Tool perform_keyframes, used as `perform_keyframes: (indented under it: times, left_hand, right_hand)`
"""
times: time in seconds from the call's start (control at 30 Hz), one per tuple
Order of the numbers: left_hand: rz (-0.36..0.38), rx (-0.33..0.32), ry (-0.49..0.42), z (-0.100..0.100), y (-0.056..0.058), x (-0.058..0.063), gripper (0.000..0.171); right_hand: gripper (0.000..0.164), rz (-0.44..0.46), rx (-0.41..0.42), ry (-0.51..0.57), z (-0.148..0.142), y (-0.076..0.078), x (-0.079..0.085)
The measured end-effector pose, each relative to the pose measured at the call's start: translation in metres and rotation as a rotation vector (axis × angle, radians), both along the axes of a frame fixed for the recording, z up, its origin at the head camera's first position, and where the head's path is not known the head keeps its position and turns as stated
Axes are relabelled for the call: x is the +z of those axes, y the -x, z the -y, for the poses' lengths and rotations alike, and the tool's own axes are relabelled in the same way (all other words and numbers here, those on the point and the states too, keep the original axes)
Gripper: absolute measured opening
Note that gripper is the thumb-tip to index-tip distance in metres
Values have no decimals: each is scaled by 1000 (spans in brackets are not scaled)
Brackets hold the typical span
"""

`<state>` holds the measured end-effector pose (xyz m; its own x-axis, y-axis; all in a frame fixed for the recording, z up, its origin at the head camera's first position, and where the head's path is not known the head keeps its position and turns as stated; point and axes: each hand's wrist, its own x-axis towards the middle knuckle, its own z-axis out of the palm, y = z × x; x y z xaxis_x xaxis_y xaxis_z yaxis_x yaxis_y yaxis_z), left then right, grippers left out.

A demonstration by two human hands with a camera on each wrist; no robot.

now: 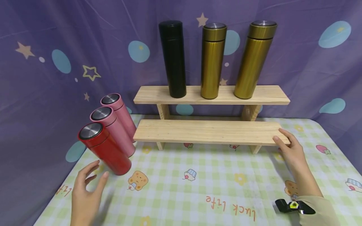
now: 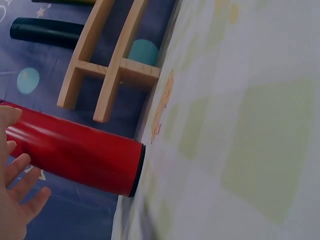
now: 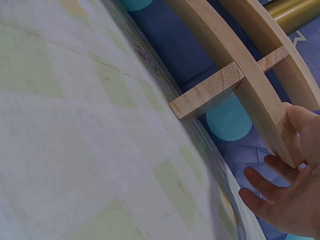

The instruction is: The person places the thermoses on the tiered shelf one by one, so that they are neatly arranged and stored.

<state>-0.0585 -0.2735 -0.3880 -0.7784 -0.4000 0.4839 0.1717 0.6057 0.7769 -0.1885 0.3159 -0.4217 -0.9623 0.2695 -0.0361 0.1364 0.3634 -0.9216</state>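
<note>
Beside the red bottle [image 1: 106,150], the left hand [image 1: 85,193] curves, fingers [image 1: 88,168] parted.

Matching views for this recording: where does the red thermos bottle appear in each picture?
Head: the red thermos bottle is left of centre, in front of two pink ones.
Left wrist: it runs sideways across the lower left, partly behind the left hand.
Right wrist: not in the picture.
Shared landmark: the two-tier wooden shelf, visible in all three views.
</note>
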Motion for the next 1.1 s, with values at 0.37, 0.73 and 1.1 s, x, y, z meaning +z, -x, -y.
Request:
perform_keyframes:
  times: [0.37, 0.73, 1.1]
  left_hand:
    - [117, 2, -61, 4, 15, 3, 69]
    - [157, -11, -123, 4, 32, 6, 79]
    - [104, -23, -87, 1, 50, 0, 98]
  right_hand:
    - [71, 3, -6, 5, -1, -1, 0]
    - [71, 8, 4, -13, 0, -1, 1]
    - [71, 10, -1, 19, 0, -1, 1]
